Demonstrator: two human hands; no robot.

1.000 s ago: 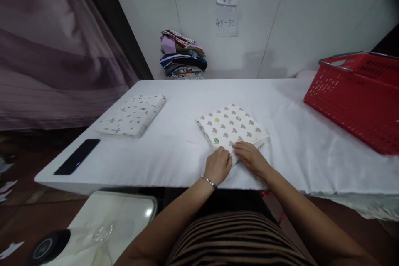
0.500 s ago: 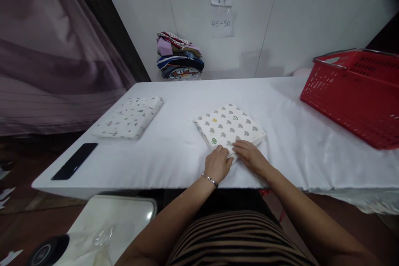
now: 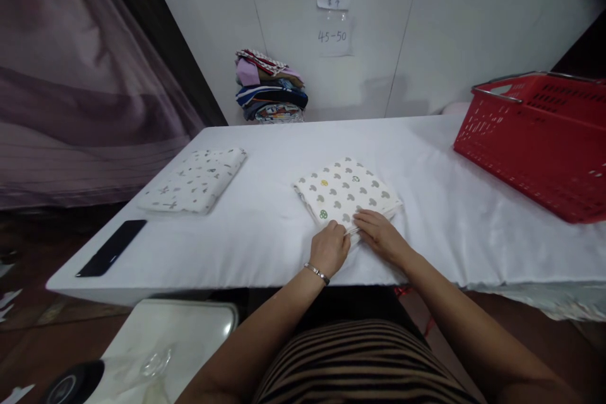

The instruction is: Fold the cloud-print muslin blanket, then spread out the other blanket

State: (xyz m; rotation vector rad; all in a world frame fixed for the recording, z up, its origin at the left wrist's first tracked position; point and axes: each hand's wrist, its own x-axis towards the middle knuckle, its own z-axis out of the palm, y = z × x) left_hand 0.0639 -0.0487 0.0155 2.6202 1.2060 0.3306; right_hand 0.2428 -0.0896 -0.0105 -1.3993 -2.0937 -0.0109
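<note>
A folded white cloth [image 3: 348,186] with grey mushroom-like prints, plus a few green and yellow ones, lies at an angle on the table in front of me. My left hand [image 3: 329,246], with a silver bracelet at the wrist, is closed in a pinch on its near corner. Just right of it, my right hand [image 3: 381,237] rests with outstretched fingers on top of the near right edge. Its thumb is hard to see. The fingertips of both hands are close together, and the corner between them is partly hidden.
The table has a white cover [image 3: 265,227]. On its left lie another folded printed cloth [image 3: 196,180] and a black phone-like slab [image 3: 112,248]. A red basket [image 3: 534,145] stands at the right. Behind the table is a stack of folded fabrics [image 3: 271,88]; a white stool [image 3: 180,328] is below left.
Both hands keep nearly the same place at the cloth's near corner. The whole view has shifted very slightly; the cloth lies as before.
</note>
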